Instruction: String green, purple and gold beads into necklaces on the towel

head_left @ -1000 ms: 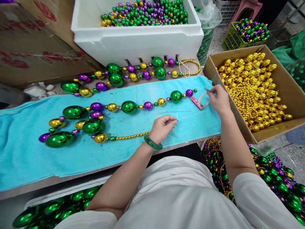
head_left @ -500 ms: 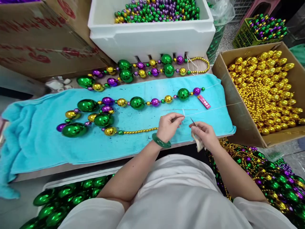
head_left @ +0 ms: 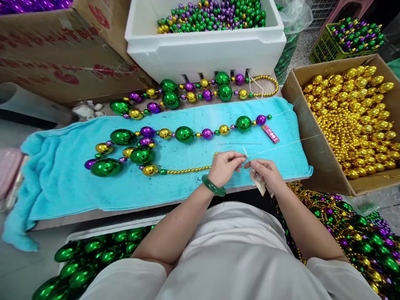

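Observation:
A bead necklace (head_left: 184, 134) of green, purple and gold balls lies on a turquoise towel (head_left: 62, 183). Its thin gold bead strand (head_left: 187, 170) runs to my left hand (head_left: 224, 166), which pinches the strand's end and a thin white string (head_left: 281, 145). My right hand (head_left: 265, 174) is pinched close against the left, fingertips meeting at the string. It also holds a small pale object I cannot make out. A green bangle is on my left wrist. A pink tag (head_left: 270, 133) lies near the necklace's end.
A second bead necklace (head_left: 200, 92) lies behind the towel. A white foam box (head_left: 206, 50) of mixed beads stands at the back, a cardboard box (head_left: 296, 83) of gold beads at the right. Green balls (head_left: 90, 258) fill a tray below, finished necklaces (head_left: 350, 225) pile at lower right.
My right hand came back from the pink tag near the gold-bead box to meet my left hand at the string. The left hand stayed on the strand's end.

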Motion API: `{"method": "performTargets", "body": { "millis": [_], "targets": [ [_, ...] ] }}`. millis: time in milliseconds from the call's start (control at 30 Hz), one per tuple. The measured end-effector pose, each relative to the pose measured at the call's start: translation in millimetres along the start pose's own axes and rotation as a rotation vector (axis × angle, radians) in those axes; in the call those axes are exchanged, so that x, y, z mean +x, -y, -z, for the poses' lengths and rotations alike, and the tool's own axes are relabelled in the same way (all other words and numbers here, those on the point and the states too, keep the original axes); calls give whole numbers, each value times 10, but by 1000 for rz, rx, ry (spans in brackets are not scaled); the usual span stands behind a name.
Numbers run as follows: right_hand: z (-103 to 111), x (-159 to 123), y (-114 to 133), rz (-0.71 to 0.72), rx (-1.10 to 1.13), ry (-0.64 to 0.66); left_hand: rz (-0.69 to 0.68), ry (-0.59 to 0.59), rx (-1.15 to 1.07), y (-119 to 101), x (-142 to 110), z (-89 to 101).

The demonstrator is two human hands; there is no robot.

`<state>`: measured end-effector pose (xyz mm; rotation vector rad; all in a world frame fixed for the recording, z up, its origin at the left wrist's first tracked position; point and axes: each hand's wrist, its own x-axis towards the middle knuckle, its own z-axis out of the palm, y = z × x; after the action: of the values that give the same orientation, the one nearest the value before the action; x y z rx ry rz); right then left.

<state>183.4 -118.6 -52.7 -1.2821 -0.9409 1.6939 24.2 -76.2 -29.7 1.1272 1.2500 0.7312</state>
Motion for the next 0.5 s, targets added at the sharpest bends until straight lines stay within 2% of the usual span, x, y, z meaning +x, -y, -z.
{"method": "performTargets", "body": {
  "millis": [200, 400, 500],
  "targets": [
    [-29, 26, 52, -22, 21, -19, -20, 0, 93, -9, -7, 4],
    [-31, 83, -27, -17, -87, -54, -25, -6, 177, 89, 65, 58],
    [-36, 119, -98, 50, -219, -129, -52, -46, 239, 132, 109, 99]
  ]
}}
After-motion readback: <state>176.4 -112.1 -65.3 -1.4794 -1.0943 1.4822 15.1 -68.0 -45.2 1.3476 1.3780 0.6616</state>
